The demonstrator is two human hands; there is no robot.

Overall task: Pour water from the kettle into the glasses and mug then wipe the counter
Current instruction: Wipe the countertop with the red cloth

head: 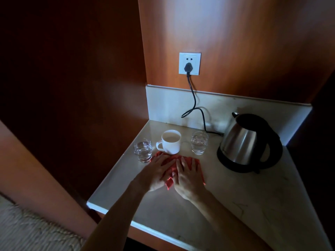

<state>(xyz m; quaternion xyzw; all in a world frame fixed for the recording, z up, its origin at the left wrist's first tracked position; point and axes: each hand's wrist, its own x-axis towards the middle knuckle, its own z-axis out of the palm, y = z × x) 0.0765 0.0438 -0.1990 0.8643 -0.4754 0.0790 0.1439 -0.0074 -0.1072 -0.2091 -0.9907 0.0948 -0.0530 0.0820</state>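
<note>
Both hands, left (pixel 159 172) and right (pixel 188 175), press flat and open on the red cloth (pixel 181 163) near the table's (pixel 235 196) left edge, just before the filled mug (pixel 171 141), likely for wiping.

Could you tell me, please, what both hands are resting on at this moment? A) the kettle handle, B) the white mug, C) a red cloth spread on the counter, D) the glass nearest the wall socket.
C: the left hand and the right hand lie flat, side by side, on the red cloth on the counter, in front of the mug and apart from the kettle.
</note>
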